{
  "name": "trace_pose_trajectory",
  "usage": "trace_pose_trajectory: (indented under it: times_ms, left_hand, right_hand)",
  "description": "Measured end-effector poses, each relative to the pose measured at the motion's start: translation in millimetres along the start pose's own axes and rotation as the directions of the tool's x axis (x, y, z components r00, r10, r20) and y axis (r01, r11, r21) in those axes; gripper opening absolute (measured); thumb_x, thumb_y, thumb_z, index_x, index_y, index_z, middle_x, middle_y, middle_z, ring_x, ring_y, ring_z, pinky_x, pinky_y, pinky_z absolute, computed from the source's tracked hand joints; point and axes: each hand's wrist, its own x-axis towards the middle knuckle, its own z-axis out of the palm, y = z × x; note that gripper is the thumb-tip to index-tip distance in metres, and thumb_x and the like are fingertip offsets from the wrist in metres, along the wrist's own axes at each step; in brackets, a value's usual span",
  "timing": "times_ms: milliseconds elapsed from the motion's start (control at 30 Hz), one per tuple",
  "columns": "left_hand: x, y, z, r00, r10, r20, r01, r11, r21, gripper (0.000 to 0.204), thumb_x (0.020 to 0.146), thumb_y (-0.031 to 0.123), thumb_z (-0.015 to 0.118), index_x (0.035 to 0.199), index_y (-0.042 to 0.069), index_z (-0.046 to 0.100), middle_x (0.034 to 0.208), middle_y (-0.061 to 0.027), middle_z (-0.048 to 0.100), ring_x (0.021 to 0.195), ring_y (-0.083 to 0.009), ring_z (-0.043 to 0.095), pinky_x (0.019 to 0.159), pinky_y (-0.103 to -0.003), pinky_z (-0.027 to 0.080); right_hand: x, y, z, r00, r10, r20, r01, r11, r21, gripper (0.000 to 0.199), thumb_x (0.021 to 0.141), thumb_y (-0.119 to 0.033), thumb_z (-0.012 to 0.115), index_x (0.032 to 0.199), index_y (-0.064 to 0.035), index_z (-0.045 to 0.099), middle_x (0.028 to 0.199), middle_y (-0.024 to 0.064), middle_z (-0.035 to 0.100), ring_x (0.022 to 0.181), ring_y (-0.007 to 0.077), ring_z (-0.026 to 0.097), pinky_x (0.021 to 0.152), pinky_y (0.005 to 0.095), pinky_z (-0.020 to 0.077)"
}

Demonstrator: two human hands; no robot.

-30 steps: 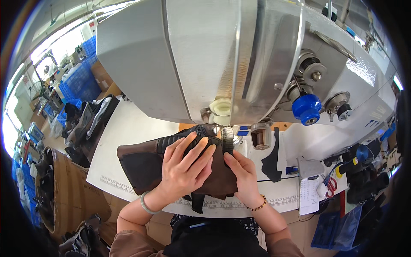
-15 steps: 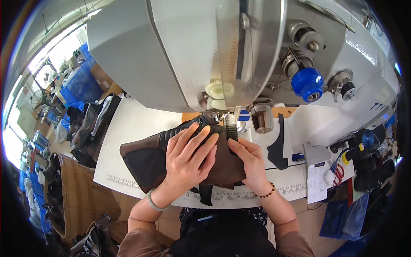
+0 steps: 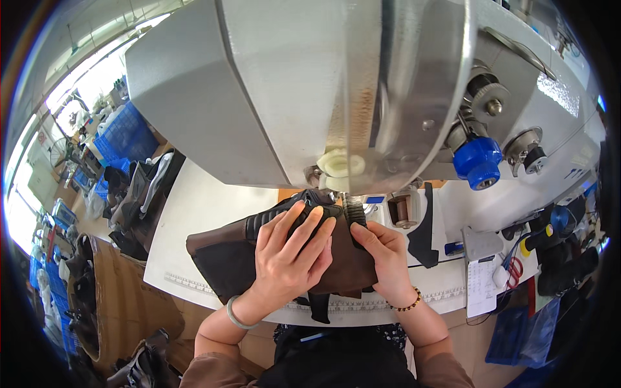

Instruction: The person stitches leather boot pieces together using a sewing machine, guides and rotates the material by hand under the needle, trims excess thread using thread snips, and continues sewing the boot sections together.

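Observation:
A brown and black leather boot upper (image 3: pixel 223 271) lies on the white machine table, its top end under the sewing machine's head (image 3: pixel 278 84). My left hand (image 3: pixel 291 258) rests on its ribbed black part, fingers stretched out and pressing down near the presser area. At the right edge of the upper, my right hand (image 3: pixel 388 255) pinches a dark ribbed strip (image 3: pixel 354 210) between thumb and fingers. The strip runs up toward the needle area; the needle itself is hidden by the machine head and clear guard.
A loose black strip (image 3: pixel 424 239) lies right of my hands, near a bobbin (image 3: pixel 403 210). Red scissors (image 3: pixel 515 271) and a paper slip (image 3: pixel 480 284) sit farther right. On the left stand a cardboard box (image 3: pixel 123 297) and blue crates (image 3: pixel 126 132). A ruler tape (image 3: pixel 427 296) follows the table's front edge.
The whole view has shifted, with the machine head larger and the table lower in the picture. Both hands keep nearly the same hold on the boot upper.

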Motion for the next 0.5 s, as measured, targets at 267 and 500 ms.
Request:
trace_pose_trajectory:
  times_ms: [267,500]
  left_hand:
    - [7,-7,6,1.0,0.013,-0.014,-0.013,1.0,-0.019,0.025,0.069,0.008,0.066,0.094,0.005,0.064,0.099,-0.0078,0.059,0.096,-0.0275,0.058,0.079,-0.036,0.045]
    - [8,-7,3,1.0,-0.011,0.018,0.011,1.0,-0.027,0.024,0.071,0.009,0.065,0.095,0.007,0.065,0.1,-0.0072,0.06,0.099,-0.0262,0.058,0.079,-0.035,0.044]
  right_hand:
    - [9,4,-4,0.999,0.021,-0.032,-0.019,0.998,0.065,0.02,0.089,-0.012,0.055,0.099,0.0038,0.062,0.087,0.004,0.064,0.076,0.0055,0.056,0.065,0.0188,0.0454]
    - [10,1,-6,0.997,-0.041,-0.067,0.038,0.999,-0.033,0.018,0.088,-0.01,0.057,0.096,0.005,0.063,0.085,0.0043,0.064,0.074,0.0053,0.056,0.063,0.0189,0.0454]
